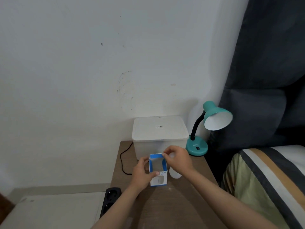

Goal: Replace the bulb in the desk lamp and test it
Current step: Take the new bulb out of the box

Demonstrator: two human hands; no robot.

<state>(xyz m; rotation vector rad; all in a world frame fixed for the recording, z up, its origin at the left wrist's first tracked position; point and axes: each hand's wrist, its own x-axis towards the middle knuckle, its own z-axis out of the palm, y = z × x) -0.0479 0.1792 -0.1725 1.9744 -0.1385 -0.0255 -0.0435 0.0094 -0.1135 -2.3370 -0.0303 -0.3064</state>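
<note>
A blue and white bulb box [158, 177] stands on the brown bedside table [173, 204], its top flaps open. My left hand [142, 173] grips the box's left side, thumb across its front. My right hand [177, 157] pinches the far right top flap. A white bulb [175, 174] lies on the table just right of the box, partly under my right hand. The teal desk lamp [212, 123] stands at the table's back right, its shade tilted toward me; no bulb shows inside the shade.
A white lidded plastic container [160, 129] sits behind the box against the wall. A black cord [123, 156] runs down the table's left edge. A black power strip [110, 200] lies lower left. A bed with striped bedding [272, 179] is on the right.
</note>
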